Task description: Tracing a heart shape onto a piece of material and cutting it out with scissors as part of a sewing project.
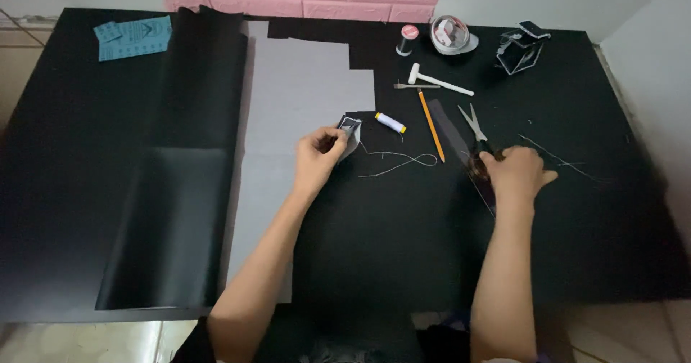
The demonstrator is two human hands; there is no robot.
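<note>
My left hand (318, 154) pinches a small grey-and-black piece of material (350, 133) at the edge of a grey sheet (302, 96). A loose thread (403, 163) trails from that piece across the black tabletop (389, 233). My right hand (517, 176) rests on the table with its fingers on the dark handles of a pair of scissors (473, 125), blades pointing away from me. Whether the fingers grip the handles is unclear. A dark ruler-like strip (450, 134) lies under the hand, and a yellow pencil (431, 125) sits just left of it.
A white thread spool (390, 122) lies near the left hand. At the back are a small white mallet (439, 81), a dark spool (407, 40), a round container (450, 35) and a clear box (520, 50). Black sheets (187, 176) cover the left; blue paper (134, 37) lies far left.
</note>
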